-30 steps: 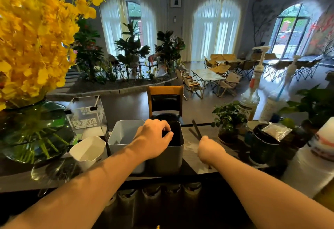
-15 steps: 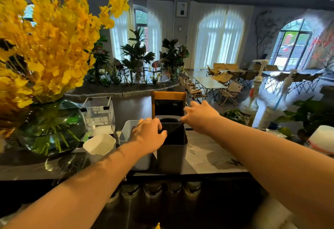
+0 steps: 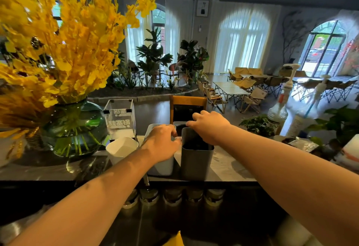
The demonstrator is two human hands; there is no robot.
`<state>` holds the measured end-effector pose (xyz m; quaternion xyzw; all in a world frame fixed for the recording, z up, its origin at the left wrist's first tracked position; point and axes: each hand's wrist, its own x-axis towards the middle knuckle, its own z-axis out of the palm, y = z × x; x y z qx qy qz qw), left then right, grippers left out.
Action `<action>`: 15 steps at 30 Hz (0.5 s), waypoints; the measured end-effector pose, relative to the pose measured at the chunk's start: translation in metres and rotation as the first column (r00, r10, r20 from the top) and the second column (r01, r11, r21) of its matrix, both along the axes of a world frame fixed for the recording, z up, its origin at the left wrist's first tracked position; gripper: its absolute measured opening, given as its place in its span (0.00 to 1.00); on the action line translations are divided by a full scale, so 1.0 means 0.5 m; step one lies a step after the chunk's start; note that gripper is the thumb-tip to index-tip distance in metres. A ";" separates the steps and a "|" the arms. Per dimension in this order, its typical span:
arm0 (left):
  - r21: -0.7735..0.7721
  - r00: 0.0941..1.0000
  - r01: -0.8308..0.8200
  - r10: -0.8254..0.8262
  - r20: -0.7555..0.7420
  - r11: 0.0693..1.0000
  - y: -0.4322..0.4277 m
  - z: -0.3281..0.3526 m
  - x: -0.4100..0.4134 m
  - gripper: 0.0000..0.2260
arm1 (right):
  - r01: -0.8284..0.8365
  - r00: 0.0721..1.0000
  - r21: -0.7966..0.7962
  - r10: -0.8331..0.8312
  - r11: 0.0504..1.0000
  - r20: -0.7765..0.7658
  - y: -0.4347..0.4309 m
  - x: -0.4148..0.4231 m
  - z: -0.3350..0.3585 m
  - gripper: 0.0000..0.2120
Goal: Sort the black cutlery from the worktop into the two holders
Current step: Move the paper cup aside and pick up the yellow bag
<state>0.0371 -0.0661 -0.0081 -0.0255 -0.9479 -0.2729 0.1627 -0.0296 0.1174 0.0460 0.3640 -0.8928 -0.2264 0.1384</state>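
My left hand (image 3: 161,143) lies on top of the pale holder (image 3: 162,168), on the side next to the dark holder (image 3: 196,163). Its fingers are bent down over that rim, and the thumb tip reaches the dark holder's near left corner. My right hand (image 3: 209,127) hangs palm down over the back rim of the dark holder with the wrist above the holder's right edge. Its fingers (image 3: 194,121) are curled downward past the rim. I see only their backs, so I cannot tell whether they pinch anything. The two holders stand upright and side by side on the worktop (image 3: 231,165), just touching or nearly so, with the pale one on the left. The inside of the dark holder is a black mass under my right hand, and I cannot make out single pieces of cutlery there. My left hand covers most of the pale holder's mouth. Just left of the pale holder stands a white cup (image 3: 121,147), and behind the cup is a clear box (image 3: 119,119) with white lettering. Further left is a green glass vase (image 3: 75,129) full of yellow flowers (image 3: 68,47). The wooden top of a chair back (image 3: 187,101) shows behind the holders. To the right, well apart from the holders, are a small potted plant (image 3: 258,125) and two pump bottles (image 3: 279,107).
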 end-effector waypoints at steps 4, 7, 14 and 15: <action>-0.014 0.997 -0.077 0.078 0.012 0.997 -0.026 0.008 0.021 0.10 | -0.002 1.000 -0.181 0.000 0.983 -0.008 -0.038 0.031 0.005 0.22; -0.009 0.992 -0.127 0.127 -0.022 0.992 -0.049 0.013 0.046 0.04 | 0.038 0.996 -0.289 -0.015 0.957 0.083 -0.084 0.071 0.004 0.17; 0.063 0.980 -0.193 0.190 0.058 0.979 -0.118 -0.028 0.121 0.03 | 0.172 0.956 -0.452 -0.037 0.875 0.291 -0.168 0.162 -0.086 0.13; 0.077 0.979 -0.194 0.188 0.084 0.978 -0.127 -0.042 0.127 0.03 | 0.205 0.941 -0.482 -0.036 0.852 0.337 -0.179 0.169 -0.103 0.13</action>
